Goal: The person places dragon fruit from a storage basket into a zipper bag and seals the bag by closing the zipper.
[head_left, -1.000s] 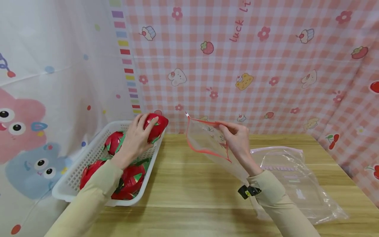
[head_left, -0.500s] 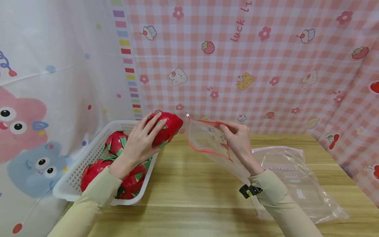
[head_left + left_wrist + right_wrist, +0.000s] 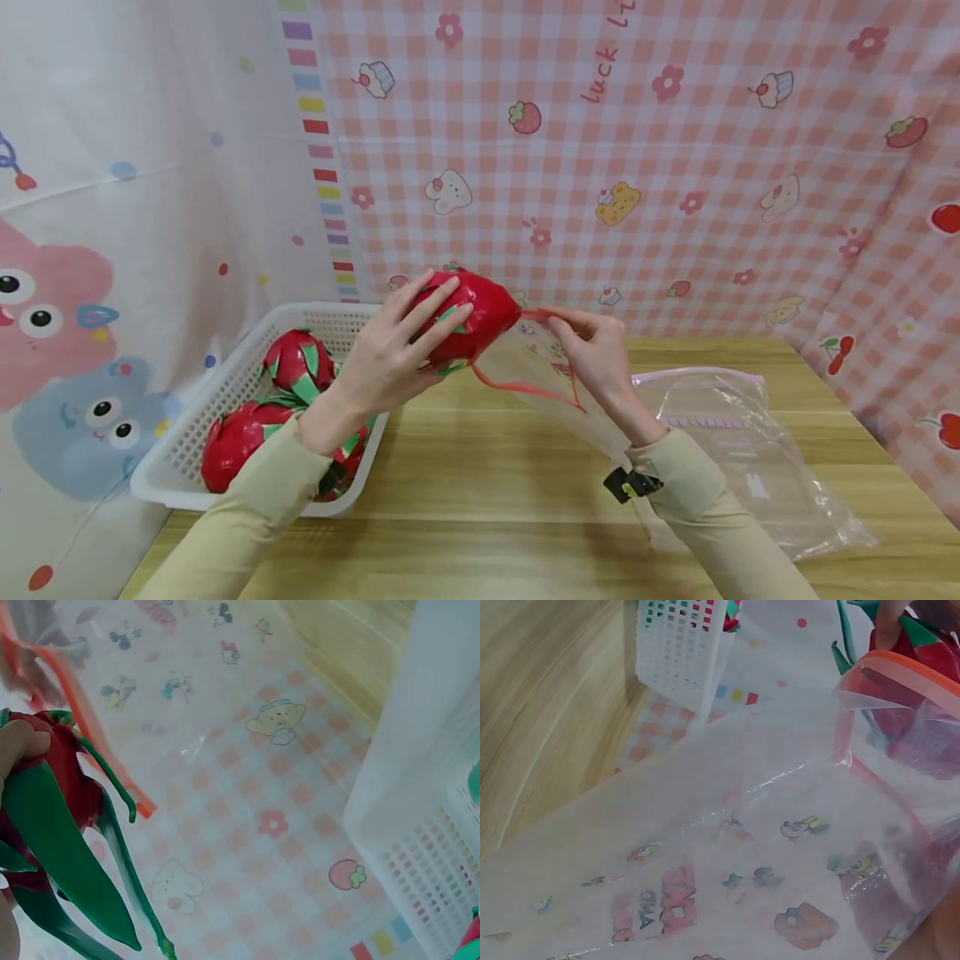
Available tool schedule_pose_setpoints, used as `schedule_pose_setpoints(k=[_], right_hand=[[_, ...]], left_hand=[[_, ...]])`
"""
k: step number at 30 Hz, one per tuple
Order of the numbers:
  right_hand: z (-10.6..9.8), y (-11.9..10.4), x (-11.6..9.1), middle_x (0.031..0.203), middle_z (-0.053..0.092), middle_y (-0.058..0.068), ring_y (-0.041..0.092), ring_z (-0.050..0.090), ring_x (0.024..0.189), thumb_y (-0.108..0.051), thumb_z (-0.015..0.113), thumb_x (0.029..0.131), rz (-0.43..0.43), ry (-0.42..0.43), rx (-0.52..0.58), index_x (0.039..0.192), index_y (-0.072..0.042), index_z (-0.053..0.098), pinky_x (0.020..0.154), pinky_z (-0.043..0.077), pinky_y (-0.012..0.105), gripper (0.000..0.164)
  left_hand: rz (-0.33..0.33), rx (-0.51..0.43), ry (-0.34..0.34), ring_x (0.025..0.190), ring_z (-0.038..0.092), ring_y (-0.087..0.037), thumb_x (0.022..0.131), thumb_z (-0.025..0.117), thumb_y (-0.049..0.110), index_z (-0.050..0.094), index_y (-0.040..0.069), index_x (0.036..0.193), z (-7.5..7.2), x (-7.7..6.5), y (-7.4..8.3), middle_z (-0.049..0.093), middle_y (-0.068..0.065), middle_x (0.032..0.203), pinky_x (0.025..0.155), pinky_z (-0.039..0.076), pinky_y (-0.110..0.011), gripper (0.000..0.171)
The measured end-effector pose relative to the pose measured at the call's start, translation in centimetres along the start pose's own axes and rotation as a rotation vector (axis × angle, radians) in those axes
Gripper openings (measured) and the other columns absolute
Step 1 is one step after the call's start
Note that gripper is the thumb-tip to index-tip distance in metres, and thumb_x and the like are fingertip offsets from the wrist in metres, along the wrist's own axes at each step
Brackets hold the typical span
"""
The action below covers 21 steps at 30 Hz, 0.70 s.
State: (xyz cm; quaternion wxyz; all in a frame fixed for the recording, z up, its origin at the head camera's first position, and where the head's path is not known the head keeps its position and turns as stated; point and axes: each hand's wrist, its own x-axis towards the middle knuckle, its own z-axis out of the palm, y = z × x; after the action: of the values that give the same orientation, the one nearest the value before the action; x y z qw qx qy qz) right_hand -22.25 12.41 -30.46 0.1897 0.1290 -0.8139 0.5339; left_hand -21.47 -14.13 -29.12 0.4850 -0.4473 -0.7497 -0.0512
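Note:
My left hand (image 3: 393, 350) grips a red dragon fruit (image 3: 480, 312) with green scales, fingers spread over its top. The fruit's tip is at the mouth of a clear zip bag (image 3: 525, 367) with a red-orange edge. In the right wrist view, part of the fruit shows through the bag's clear film (image 3: 727, 817), just past the red-orange rim. My right hand (image 3: 600, 350) pinches that rim between thumb and fingers, and the bag's mouth gapes toward the fruit. Long green leaves (image 3: 67, 847) trail from the fruit in the left wrist view.
On the left, a white perforated basket (image 3: 176, 467) holds more dragon fruits (image 3: 240, 442). Another clear bag (image 3: 750, 458) with a lilac zip lies flat on the wooden table (image 3: 465, 533) at the right. A checked cloth (image 3: 570, 150) hangs behind.
My left hand has carried the dragon fruit right, from above the basket to the bag's mouth. The right hand and the bag stay nearly still.

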Motion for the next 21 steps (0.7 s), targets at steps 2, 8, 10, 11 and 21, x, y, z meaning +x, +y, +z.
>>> schedule_pose_setpoints(k=[2, 8, 10, 11, 21], right_hand=[[0.0, 0.0, 0.0, 0.103, 0.072, 0.017, 0.003, 0.034, 0.047, -0.015, 0.058, 0.094, 0.004, -0.009, 0.012, 0.109, -0.004, 0.072, 0.043, 0.029, 0.019, 0.023], [0.1, -0.3, 0.0, 0.102, 0.073, 0.016, 0.003, 0.037, 0.048, -0.015, 0.058, 0.093, 0.035, 0.025, 0.007, 0.108, -0.005, 0.072, 0.044, 0.032, 0.019, 0.023], [0.2, -0.5, 0.0, 0.101, 0.073, 0.015, 0.003, 0.041, 0.049, -0.015, 0.059, 0.092, 0.050, 0.055, 0.000, 0.106, -0.005, 0.073, 0.045, 0.033, 0.018, 0.023], [0.3, -0.5, 0.1, 0.100, 0.073, 0.015, 0.002, 0.044, 0.051, -0.015, 0.059, 0.092, 0.054, 0.071, -0.002, 0.105, -0.005, 0.073, 0.046, 0.035, 0.018, 0.023], [0.9, -0.7, -0.3, 0.103, 0.073, 0.015, 0.022, 0.070, 0.079, -0.012, 0.059, 0.092, -0.074, 0.002, -0.040, 0.109, -0.005, 0.072, 0.057, 0.047, 0.013, 0.022]], left_hand=[[0.046, 0.019, -0.002, 0.127, 0.046, -0.039, 0.061, 0.089, 0.026, 0.054, 0.013, 0.130, 0.2, 0.0, 0.2, 0.053, -0.017, 0.135, 0.098, 0.048, -0.051, 0.079], [0.150, 0.050, -0.032, 0.128, 0.047, -0.038, 0.075, 0.080, 0.025, 0.055, 0.018, 0.129, 0.8, -0.3, 1.1, 0.053, -0.016, 0.135, 0.102, 0.045, -0.049, 0.061], [0.192, 0.075, -0.038, 0.129, 0.047, -0.037, 0.082, 0.074, 0.025, 0.054, 0.020, 0.132, 0.9, -0.5, 1.5, 0.053, -0.014, 0.136, 0.103, 0.045, -0.048, 0.053], [0.217, 0.089, -0.038, 0.130, 0.047, -0.037, 0.086, 0.070, 0.026, 0.053, 0.021, 0.133, 1.0, -0.6, 1.6, 0.053, -0.013, 0.136, 0.103, 0.045, -0.047, 0.051], [0.366, 0.151, -0.074, 0.129, 0.049, -0.032, 0.086, 0.069, 0.026, 0.048, 0.020, 0.138, 1.8, -0.6, 2.6, 0.054, -0.007, 0.138, 0.106, 0.042, -0.048, 0.057]])
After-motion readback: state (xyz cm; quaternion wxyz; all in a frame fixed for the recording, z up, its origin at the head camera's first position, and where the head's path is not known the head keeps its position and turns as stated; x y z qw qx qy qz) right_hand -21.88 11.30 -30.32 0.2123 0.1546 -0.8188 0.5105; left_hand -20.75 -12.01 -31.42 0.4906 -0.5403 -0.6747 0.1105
